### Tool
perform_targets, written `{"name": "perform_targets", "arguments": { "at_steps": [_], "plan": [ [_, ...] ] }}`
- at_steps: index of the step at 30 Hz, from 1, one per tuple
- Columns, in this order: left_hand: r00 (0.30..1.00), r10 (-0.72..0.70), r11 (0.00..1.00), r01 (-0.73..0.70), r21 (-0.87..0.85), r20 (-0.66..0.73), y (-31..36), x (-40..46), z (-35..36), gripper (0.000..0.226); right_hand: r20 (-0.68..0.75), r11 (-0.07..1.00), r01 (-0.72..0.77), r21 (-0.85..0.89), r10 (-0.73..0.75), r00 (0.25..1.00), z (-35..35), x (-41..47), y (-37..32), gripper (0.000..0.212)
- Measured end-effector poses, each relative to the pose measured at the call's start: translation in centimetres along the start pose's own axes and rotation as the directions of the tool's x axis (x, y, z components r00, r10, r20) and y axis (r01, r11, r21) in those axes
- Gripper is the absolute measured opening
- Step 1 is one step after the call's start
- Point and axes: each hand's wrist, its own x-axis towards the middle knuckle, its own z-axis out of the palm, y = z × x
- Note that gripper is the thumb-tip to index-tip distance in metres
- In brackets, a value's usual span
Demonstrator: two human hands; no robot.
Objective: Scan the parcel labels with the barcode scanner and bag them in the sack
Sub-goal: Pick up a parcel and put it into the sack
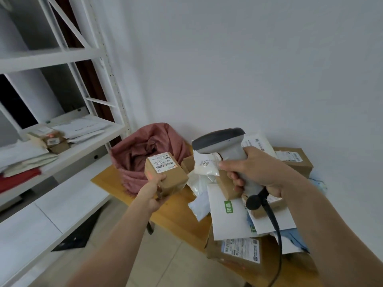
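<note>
My left hand grips a small brown cardboard parcel from below, its white barcode label facing up. A red glow lies on the parcel's left face. My right hand holds the grey barcode scanner by its handle, head pointing left toward the parcel. The scanner's black cable hangs down. Just behind the parcel stands the open pink sack on the wooden table.
A heap of parcels, white mailers and brown boxes, covers the table's right part under my right hand. A white metal shelf rack on the left holds envelopes, folded cloth and a small box. A white wall stands behind.
</note>
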Motion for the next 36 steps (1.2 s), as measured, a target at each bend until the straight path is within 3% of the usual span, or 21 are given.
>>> {"name": "perform_targets", "arguments": {
  "at_steps": [5, 12, 14, 18, 21, 25, 36],
  "plan": [
    [0.996, -0.066, 0.998, 0.065, -0.025, -0.067, 0.5, 2.0, -1.2, 0.052, -0.021, 0.978, 0.007, 0.207, -0.002, 1.000, 1.6, 1.6, -0.7, 0.020],
    [0.993, -0.115, 0.993, 0.115, 0.021, -0.007, 3.1, 6.9, -2.4, 0.053, -0.087, 0.906, -0.027, 0.422, 0.070, 0.994, 4.9, 6.3, -2.0, 0.015],
    [0.992, -0.128, 0.991, 0.127, 0.040, 0.019, 5.0, 8.8, -3.2, 0.056, -0.092, 0.862, -0.027, 0.506, 0.085, 0.992, 6.3, 8.4, -2.4, 0.012],
    [0.990, -0.137, 0.990, 0.136, 0.040, 0.023, 9.7, 12.9, -5.9, 0.056, -0.105, 0.760, -0.041, 0.648, 0.142, 0.984, 9.8, 13.3, -3.5, 0.026],
    [0.990, -0.143, 0.990, 0.143, 0.019, -0.001, 13.0, 15.7, -8.0, 0.057, -0.086, 0.697, -0.063, 0.715, 0.178, 0.980, 12.2, 16.5, -4.2, 0.021],
    [0.988, -0.153, 0.988, 0.153, 0.010, -0.002, 15.6, 19.2, -9.3, 0.061, -0.089, 0.670, -0.074, 0.738, 0.206, 0.974, 13.9, 19.5, -4.0, 0.020],
    [0.968, -0.251, 0.965, 0.251, 0.078, -0.014, 15.2, 26.5, -6.2, 0.061, -0.173, 0.802, -0.124, 0.585, 0.272, 0.946, 11.8, 26.8, -3.1, 0.023]
  ]
}}
